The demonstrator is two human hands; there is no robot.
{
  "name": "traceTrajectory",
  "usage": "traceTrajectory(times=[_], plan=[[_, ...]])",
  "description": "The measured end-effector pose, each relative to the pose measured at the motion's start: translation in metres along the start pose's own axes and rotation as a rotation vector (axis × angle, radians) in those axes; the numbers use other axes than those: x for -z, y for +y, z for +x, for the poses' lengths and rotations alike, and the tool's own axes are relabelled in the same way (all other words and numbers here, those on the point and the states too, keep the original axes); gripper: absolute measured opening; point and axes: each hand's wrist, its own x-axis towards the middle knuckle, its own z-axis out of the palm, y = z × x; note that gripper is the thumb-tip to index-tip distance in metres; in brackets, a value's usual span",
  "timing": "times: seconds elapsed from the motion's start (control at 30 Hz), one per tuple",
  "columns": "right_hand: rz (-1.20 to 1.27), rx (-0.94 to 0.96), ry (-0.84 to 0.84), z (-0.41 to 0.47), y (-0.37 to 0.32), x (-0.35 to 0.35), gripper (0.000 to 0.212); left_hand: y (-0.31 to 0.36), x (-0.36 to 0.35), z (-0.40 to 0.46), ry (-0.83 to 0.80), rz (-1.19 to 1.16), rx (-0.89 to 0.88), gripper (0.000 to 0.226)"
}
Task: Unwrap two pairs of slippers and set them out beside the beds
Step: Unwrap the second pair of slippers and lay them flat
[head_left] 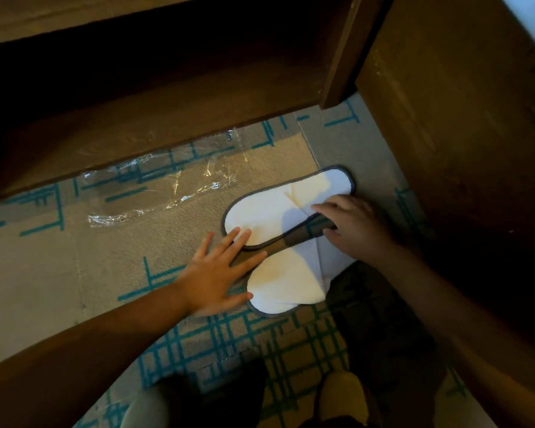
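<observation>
Two white slippers with grey edging lie flat on the carpet, side by side and fanned apart. The far slipper [278,208] points up and right; the near slipper [286,282] lies below it. My left hand [220,270] rests flat with fingers spread on the heel ends of both. My right hand [355,227] presses its fingers on the toe ends, where the two slippers meet. An empty clear plastic wrapper [155,186] lies on the carpet to the left.
A dark wooden bed frame [155,118] runs across the top, its leg [340,57] at upper right. A wooden panel [464,118] stands at the right. The carpet [44,267] is beige with teal lines. My feet [343,393] are at the bottom.
</observation>
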Motion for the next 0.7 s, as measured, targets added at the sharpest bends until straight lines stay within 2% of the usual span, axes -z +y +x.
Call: traceTrajectory(times=[0.1,0.13,0.27,0.37,0.43,0.5,0.63,0.7], plan=[[-0.027,0.043,0.17,-0.008,0.003,0.0,0.056,0.002,-0.002,0.001,0.041,0.037,-0.091,0.072],[-0.045,0.043,0.15,-0.013,0.004,-0.002,0.059,0.004,-0.002,0.003,0.055,0.036,-0.114,0.071],[-0.133,0.048,-0.136,-0.033,0.002,-0.024,0.088,0.014,0.006,0.023,0.065,-0.01,-0.085,0.071],[-0.159,0.09,-0.237,-0.042,-0.003,-0.039,0.1,0.016,0.007,0.031,-0.144,-0.067,-0.036,0.076],[-0.168,0.108,-0.271,-0.047,-0.008,-0.044,0.099,0.014,0.004,0.027,-0.203,-0.023,-0.059,0.077],[-0.174,0.095,-0.284,-0.05,-0.012,-0.049,0.098,0.006,-0.006,0.02,-0.198,-0.02,-0.089,0.075],[-0.206,0.027,-0.329,-0.053,-0.012,-0.058,0.096,-0.011,-0.022,0.009,-0.051,0.005,-0.153,0.069],[-0.186,0.032,-0.324,-0.052,-0.01,-0.057,0.098,-0.012,-0.025,0.006,-0.027,0.014,-0.149,0.067]])
